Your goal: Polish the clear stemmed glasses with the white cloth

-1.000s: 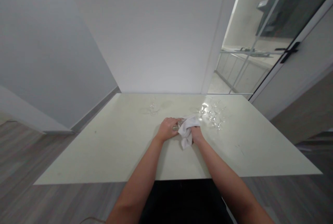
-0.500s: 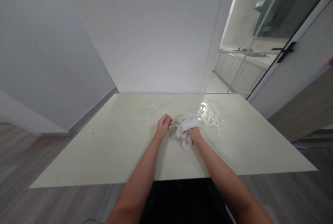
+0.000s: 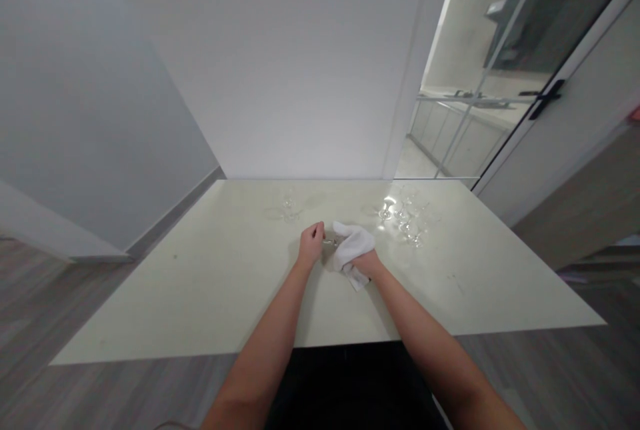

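My left hand (image 3: 311, 245) is closed in a pinch on the thin stem of a clear wine glass (image 3: 329, 242) above the middle of the pale table (image 3: 200, 297). My right hand (image 3: 367, 263) is wrapped in a white cloth (image 3: 351, 245) and closed around the glass's bowl, which the cloth hides. Both hands hover just over the tabletop, close together.
One clear glass (image 3: 289, 206) stands at the back, left of centre. Several more clear glasses (image 3: 407, 215) are grouped at the back right, beside my right hand. A white wall rises behind the table, and a glass door with a black handle (image 3: 543, 100) lies to the right.
My left hand has slid from a full grasp on the glass to a pinch on its stem. The cloth in my right hand has bunched up around the bowl.
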